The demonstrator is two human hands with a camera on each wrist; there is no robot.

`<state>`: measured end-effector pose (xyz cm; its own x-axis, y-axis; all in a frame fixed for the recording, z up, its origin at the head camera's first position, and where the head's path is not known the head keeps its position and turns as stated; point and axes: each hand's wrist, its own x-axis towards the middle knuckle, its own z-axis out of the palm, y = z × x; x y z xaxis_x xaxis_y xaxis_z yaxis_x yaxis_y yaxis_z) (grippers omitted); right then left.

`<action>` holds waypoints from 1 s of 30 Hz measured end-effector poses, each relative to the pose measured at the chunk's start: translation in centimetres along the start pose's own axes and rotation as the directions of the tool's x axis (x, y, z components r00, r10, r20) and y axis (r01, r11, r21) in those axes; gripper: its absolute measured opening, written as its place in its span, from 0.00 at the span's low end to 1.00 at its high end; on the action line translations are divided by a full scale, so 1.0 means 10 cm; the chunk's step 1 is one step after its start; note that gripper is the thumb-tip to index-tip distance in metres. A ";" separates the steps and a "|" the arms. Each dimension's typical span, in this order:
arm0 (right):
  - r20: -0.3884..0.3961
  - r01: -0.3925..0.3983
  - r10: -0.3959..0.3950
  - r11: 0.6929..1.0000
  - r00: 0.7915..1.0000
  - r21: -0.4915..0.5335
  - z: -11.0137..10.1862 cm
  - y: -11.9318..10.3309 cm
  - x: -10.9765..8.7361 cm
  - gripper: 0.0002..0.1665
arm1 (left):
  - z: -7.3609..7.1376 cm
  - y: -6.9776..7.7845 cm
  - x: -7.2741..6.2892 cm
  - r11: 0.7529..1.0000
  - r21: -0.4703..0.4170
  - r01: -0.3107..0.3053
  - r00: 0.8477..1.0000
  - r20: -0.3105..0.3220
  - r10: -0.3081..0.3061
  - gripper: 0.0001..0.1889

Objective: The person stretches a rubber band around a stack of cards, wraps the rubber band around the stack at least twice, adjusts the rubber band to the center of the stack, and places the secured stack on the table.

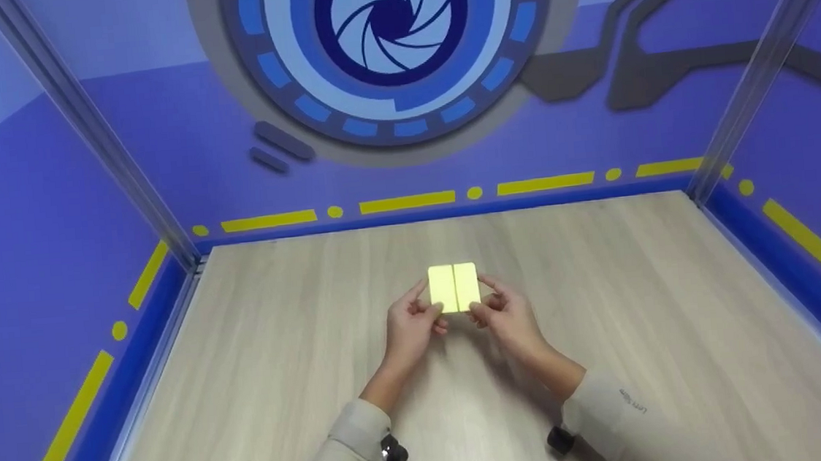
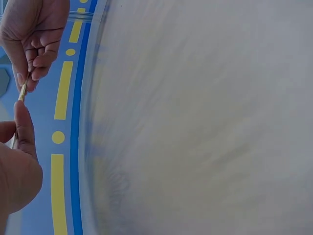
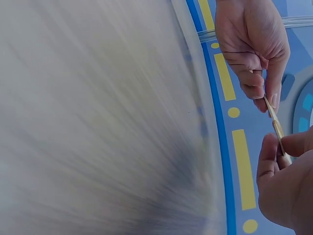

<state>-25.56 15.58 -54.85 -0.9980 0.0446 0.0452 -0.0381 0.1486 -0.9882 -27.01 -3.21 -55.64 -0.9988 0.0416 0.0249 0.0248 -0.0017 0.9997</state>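
A thin pale-yellow panel [image 1: 442, 286], split down its middle by a dark line into two upright halves with rounded outer corners, is held up over the table. My left hand [image 1: 410, 324] pinches the left half near its lower corner, thumb in front and fingers behind. On the other side, my right hand [image 1: 509, 318] grips the right half the same way. Seen edge-on in the right wrist view, the yellow panel [image 3: 272, 113] is a narrow strip between both hands. The left wrist view also shows its thin edge [image 2: 22, 92]. Fingers hide parts of its back.
Below the hands lies a light wood-grain table [image 1: 301, 327]. A blue-purple back wall [image 1: 155, 148] with yellow dashes stands behind it, and similar side walls join at metal corner posts [image 1: 95, 131]. Dark wrist cameras [image 1: 394, 454] sit at both cuffs.
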 end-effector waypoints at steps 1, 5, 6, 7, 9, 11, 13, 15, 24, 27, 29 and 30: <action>-0.001 -0.002 0.002 1.000 1.000 -0.005 0.00 0.00 0.00 0.35 | 0.00 0.00 0.00 1.000 -0.008 -0.002 1.000 -0.003 0.002 0.32; -0.007 -0.016 0.016 1.000 1.000 -0.019 0.00 0.01 0.00 0.36 | 0.00 -0.01 0.00 1.000 -0.023 -0.006 1.000 -0.006 0.006 0.32; -0.006 -0.021 0.021 1.000 1.000 -0.015 0.00 0.01 0.00 0.36 | 0.00 -0.01 0.00 1.000 -0.023 -0.008 1.000 -0.006 0.007 0.32; -0.004 -0.025 0.025 1.000 1.000 -0.011 0.00 0.02 0.00 0.36 | 0.00 -0.01 0.00 1.000 -0.023 -0.008 1.000 -0.008 0.008 0.33; -0.002 -0.031 0.031 0.999 1.000 -0.009 0.00 0.03 0.00 0.36 | 0.00 -0.01 0.00 1.000 -0.018 -0.011 1.000 -0.007 0.011 0.32; -0.001 -0.039 0.039 0.999 0.999 -0.011 0.00 0.03 0.00 0.36 | -0.01 -0.02 0.00 1.000 -0.018 -0.013 1.000 -0.006 0.013 0.32; -0.004 -0.047 0.047 0.999 0.999 -0.018 0.00 0.04 0.00 0.36 | -0.01 -0.03 0.00 1.000 -0.020 -0.012 1.000 -0.003 0.012 0.32; -0.005 -0.058 0.057 0.998 0.998 -0.028 0.00 0.05 0.00 0.36 | -0.01 -0.03 0.00 1.000 -0.012 -0.002 1.000 -0.003 0.002 0.32; 0.026 -0.067 0.069 0.994 0.997 -0.082 0.01 0.05 0.03 0.38 | -0.04 -0.03 0.00 0.999 0.025 0.047 0.999 -0.015 -0.047 0.31; 0.031 -0.070 0.074 0.992 0.997 -0.102 0.01 0.05 0.04 0.40 | -0.05 -0.02 0.01 0.996 0.035 0.080 0.997 -0.003 -0.080 0.32; 0.034 -0.071 0.075 0.992 0.997 -0.109 0.01 0.06 0.05 0.41 | -0.06 -0.02 0.02 0.994 0.041 0.105 0.994 0.004 -0.105 0.32; 0.035 -0.069 0.073 0.991 0.997 -0.111 0.00 0.07 0.06 0.41 | -0.06 -0.02 0.03 0.992 0.044 0.116 0.993 0.006 -0.117 0.33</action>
<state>-26.15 15.68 -55.49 -0.9992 0.0210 -0.0327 0.0369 0.2541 -0.9665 -27.33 -3.81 -55.85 -0.9946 0.0479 -0.0919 -0.0897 0.0467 0.9949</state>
